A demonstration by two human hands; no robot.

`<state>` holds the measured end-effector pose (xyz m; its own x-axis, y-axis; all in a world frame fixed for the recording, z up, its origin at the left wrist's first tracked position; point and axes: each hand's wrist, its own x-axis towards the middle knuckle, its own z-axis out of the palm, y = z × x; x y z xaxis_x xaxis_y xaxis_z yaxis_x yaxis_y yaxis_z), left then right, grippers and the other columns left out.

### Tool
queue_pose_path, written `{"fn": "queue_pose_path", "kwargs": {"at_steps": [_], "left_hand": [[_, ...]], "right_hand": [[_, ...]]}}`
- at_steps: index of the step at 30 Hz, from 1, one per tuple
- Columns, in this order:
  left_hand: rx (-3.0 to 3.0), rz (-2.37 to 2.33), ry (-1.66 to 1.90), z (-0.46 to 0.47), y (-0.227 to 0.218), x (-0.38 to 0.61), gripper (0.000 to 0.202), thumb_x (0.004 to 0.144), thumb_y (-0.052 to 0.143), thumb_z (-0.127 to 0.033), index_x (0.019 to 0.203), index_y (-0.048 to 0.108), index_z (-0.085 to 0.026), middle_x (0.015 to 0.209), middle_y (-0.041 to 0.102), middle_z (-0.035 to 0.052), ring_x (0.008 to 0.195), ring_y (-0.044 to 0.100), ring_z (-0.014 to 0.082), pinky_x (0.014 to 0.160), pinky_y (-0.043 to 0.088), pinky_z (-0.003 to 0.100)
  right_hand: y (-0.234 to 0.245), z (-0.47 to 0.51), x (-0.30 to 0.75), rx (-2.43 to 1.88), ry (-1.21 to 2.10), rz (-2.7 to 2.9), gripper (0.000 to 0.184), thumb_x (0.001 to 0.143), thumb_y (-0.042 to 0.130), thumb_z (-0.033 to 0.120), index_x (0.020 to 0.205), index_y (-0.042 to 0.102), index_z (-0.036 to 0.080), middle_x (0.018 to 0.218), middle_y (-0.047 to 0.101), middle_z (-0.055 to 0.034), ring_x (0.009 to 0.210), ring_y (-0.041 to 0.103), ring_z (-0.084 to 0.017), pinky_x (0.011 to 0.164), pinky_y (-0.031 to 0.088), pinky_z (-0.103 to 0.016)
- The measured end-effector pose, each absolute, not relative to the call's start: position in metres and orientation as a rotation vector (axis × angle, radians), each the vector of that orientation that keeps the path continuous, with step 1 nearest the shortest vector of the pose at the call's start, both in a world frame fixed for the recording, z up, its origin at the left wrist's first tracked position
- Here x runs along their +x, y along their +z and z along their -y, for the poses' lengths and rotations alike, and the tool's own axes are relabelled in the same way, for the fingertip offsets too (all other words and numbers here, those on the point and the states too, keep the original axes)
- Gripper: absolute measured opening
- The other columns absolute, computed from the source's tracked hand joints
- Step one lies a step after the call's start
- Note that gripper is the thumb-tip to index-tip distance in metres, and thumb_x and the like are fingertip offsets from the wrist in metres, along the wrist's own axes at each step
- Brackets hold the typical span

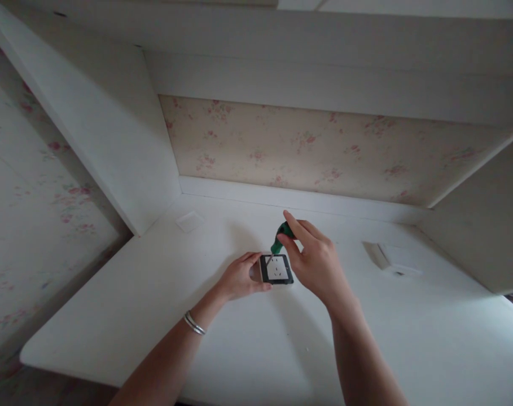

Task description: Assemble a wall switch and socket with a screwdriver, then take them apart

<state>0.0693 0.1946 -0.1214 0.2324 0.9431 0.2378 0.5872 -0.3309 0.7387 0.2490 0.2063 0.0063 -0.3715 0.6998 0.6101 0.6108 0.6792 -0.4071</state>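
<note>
A wall socket [277,269] with a white face and a dark frame lies on the white desk in front of me. My left hand [242,276] grips it from the left, thumb at the near edge and fingers at the far edge. In my right hand [313,256] is a screwdriver [276,246] with a green handle, held tilted above the socket. The screwdriver's shaft points down to the left part of the socket, and its tip is at or very near the frame there. I cannot make out a screw under the tip.
On the white desk [154,316], a flat white square piece [190,221] lies at the back left. A white box-like fitting [394,259] with a raised flap is on the right. Side panels and an overhead shelf [324,84] enclose the space.
</note>
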Motion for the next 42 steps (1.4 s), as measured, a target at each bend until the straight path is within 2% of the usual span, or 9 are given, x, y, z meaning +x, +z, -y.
{"fn": "queue_pose_path", "kwargs": {"at_steps": [3,7,11,15,22,24,30,37,42], "left_hand": [[2.004,-1.413,0.922,-0.194,-0.122,0.07,0.077,0.06,0.08,-0.04,0.128,0.046,-0.025,0.125,0.054,0.0026,0.114,0.051,0.0238,0.1,0.04,0.034],[1.975,-1.428,0.928,-0.194,-0.122,0.071,0.076,0.059,0.08,-0.04,0.127,0.048,-0.025,0.123,0.054,0.0038,0.111,0.053,0.0247,0.099,0.041,0.035],[1.966,-1.437,0.933,-0.195,-0.123,0.072,0.078,0.058,0.08,-0.039,0.127,0.047,-0.025,0.123,0.054,0.0049,0.11,0.053,0.0255,0.098,0.042,0.036],[1.976,-1.437,0.917,-0.195,-0.125,0.071,0.079,0.058,0.081,-0.04,0.129,0.047,-0.025,0.126,0.052,0.006,0.114,0.05,0.0266,0.101,0.039,0.038],[2.003,-1.431,0.923,-0.196,-0.127,0.07,0.077,0.059,0.08,-0.041,0.128,0.048,-0.025,0.126,0.053,0.0055,0.115,0.05,0.0263,0.103,0.039,0.038],[2.0,-1.438,0.929,-0.196,-0.128,0.07,0.078,0.058,0.08,-0.041,0.127,0.048,-0.025,0.125,0.053,0.0053,0.114,0.05,0.0261,0.102,0.039,0.038],[1.999,-1.456,0.905,-0.196,-0.125,0.071,0.077,0.059,0.08,-0.041,0.127,0.047,-0.026,0.122,0.055,0.0051,0.111,0.052,0.0261,0.099,0.042,0.038],[2.029,-1.436,0.916,-0.196,-0.127,0.07,0.077,0.061,0.078,-0.043,0.129,0.047,-0.026,0.125,0.053,0.0048,0.116,0.049,0.0263,0.103,0.039,0.037],[2.02,-1.444,0.909,-0.195,-0.124,0.071,0.076,0.061,0.078,-0.043,0.129,0.047,-0.026,0.126,0.052,0.0044,0.117,0.048,0.0266,0.104,0.038,0.039]], "right_hand": [[0.006,-0.205,0.246,-1.016,0.215,2.129,0.044,0.092,0.042,0.021,0.136,0.037,0.021,0.113,0.061,-0.008,0.092,0.061,-0.02,0.073,0.047,-0.031],[0.005,-0.205,0.239,-1.123,0.044,2.053,0.03,0.093,0.046,0.031,0.121,0.05,0.021,0.109,0.063,-0.0084,0.09,0.061,-0.023,0.073,0.046,-0.034],[0.0,-0.212,0.236,-1.162,-0.117,1.881,0.032,0.087,0.056,0.044,0.107,0.06,0.02,0.1,0.064,-0.0086,0.086,0.06,-0.022,0.069,0.046,-0.031],[-0.003,-0.215,0.238,-1.113,-0.05,1.852,0.025,0.091,0.052,0.035,0.108,0.06,0.019,0.101,0.064,-0.007,0.073,0.061,-0.016,0.067,0.047,-0.029],[0.005,-0.209,0.241,-0.894,0.1,2.078,0.03,0.093,0.041,0.021,0.122,0.051,0.018,0.117,0.059,-0.0102,0.106,0.055,-0.022,0.088,0.045,-0.036],[0.006,-0.208,0.24,-0.881,0.097,2.118,0.031,0.094,0.039,0.02,0.122,0.049,0.018,0.118,0.058,-0.0112,0.109,0.053,-0.022,0.091,0.044,-0.038],[-0.003,-0.209,0.233,-1.132,-0.007,2.031,0.03,0.091,0.05,0.042,0.112,0.053,0.02,0.098,0.062,-0.0075,0.081,0.061,-0.021,0.067,0.047,-0.031],[-0.002,-0.211,0.236,-0.963,0.187,2.114,0.023,0.093,0.039,0.02,0.115,0.044,0.02,0.112,0.053,-0.0099,0.098,0.056,-0.021,0.079,0.046,-0.033],[0.005,-0.208,0.24,-0.859,0.294,2.198,0.025,0.092,0.037,0.015,0.115,0.043,0.022,0.115,0.051,-0.0082,0.103,0.055,-0.019,0.087,0.044,-0.032]]}}
